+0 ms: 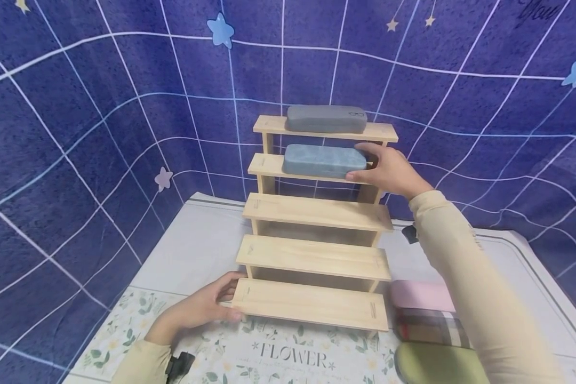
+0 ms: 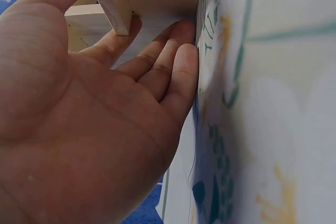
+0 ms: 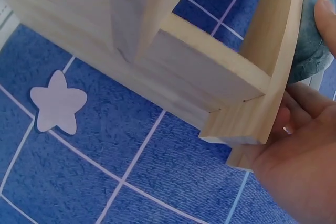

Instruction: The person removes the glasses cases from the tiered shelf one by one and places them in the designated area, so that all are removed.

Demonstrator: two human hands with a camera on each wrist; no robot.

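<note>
The wooden stepped shelf (image 1: pixel 317 224) stands on the counter (image 1: pixel 197 250), on a floral mat (image 1: pixel 288 354), in front of a dark blue star-patterned backdrop (image 1: pixel 101 133). Two of its five steps are filled: a grey glasses case (image 1: pixel 326 118) lies on the top step and a blue glasses case (image 1: pixel 322 160) on the second one, so I judge the placing is about two fifths done. The three lower steps are bare, and three cases wait on the counter at the right of the shelf: a pink case (image 1: pixel 420 295), a plaid case (image 1: pixel 429 326) and a green case (image 1: pixel 437 364), lying close together. The right hand (image 1: pixel 389 170) is stretched up to the second step; its fingers (image 1: pixel 360 176) are curled around the right end of the blue glasses case, and the wrist view shows the palm against the end of the step. The left hand (image 1: pixel 204 308) rests low on the mat, with nearly straight, relaxed fingers (image 2: pixel 173 64) touching the left end of the lowest step, and it holds nothing.
</note>
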